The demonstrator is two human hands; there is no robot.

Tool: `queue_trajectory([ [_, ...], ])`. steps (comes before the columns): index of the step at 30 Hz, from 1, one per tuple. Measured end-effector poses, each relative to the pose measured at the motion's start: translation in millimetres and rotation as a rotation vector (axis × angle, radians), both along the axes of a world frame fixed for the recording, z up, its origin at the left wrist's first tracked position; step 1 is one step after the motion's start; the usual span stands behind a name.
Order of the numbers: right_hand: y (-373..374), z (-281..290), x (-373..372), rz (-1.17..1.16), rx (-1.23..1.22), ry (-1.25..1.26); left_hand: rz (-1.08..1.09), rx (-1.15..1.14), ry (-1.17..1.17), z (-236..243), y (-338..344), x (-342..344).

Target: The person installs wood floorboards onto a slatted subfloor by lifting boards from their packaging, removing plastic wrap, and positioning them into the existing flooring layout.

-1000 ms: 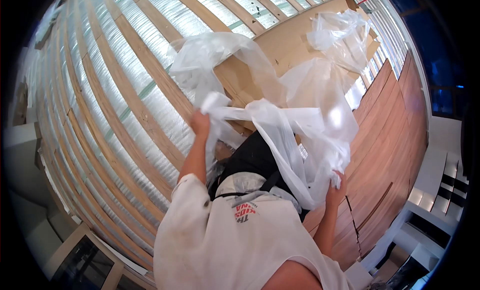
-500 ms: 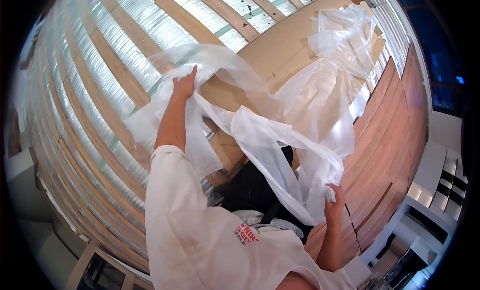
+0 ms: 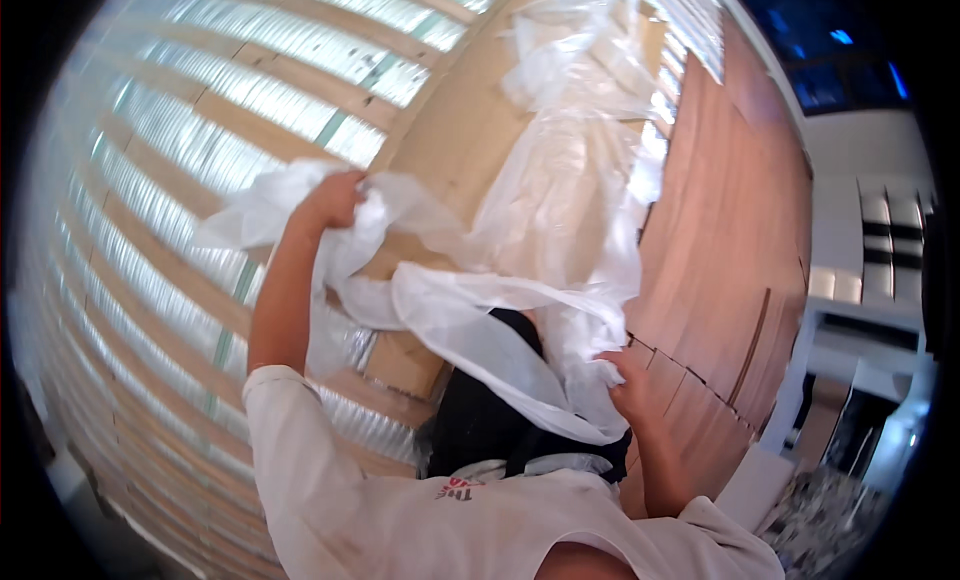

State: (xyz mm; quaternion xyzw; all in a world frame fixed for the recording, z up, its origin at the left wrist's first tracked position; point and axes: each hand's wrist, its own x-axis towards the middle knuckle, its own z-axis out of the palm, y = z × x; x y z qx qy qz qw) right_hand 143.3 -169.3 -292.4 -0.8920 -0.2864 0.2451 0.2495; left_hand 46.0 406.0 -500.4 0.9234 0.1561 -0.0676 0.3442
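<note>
A long sheet of thin white translucent plastic film (image 3: 455,305) stretches in loose folds between my hands, across my lap. My left hand (image 3: 338,200), reaching out over the battens, is closed around a bunched part of the film, slightly blurred by motion. Close to my right side, my right hand (image 3: 626,382) pinches another gathered part. More crumpled film (image 3: 565,170) runs away from me over brown cardboard (image 3: 450,110). My dark trousers show beneath the stretched part.
Wooden battens (image 3: 250,125) run in rows over silvery foil underlay (image 3: 340,55) on the left. Laid reddish-brown floorboards (image 3: 705,230) cover the right side, with a narrow dark strip (image 3: 752,345) on them. White furniture (image 3: 840,250) stands at the far right.
My left hand has gone from an outstretched finger to a closed grip, bunching the film and drawing it nearer. The view has turned. My right hand keeps its hold.
</note>
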Motion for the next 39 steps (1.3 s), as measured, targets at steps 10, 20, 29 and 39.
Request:
queue_trajectory([
  [10,37.6,0.1,22.2,-0.123,0.322,-0.014,-0.457,-0.304,-0.583,180.4,-148.6,36.5],
  [20,125.6,-5.7,89.9,-0.393,0.968,0.824,0.309,-1.385,-0.25,120.3,-302.5,78.1],
  [29,147.3,-51.9,257.6,-0.17,0.421,0.379,0.742,-0.817,-0.373,12.4,-228.9,180.5],
  [39,226.8,-233.9,495.3,-0.025,-0.092,-0.752,0.509,0.098,-0.358,-110.6,-253.3,185.3],
])
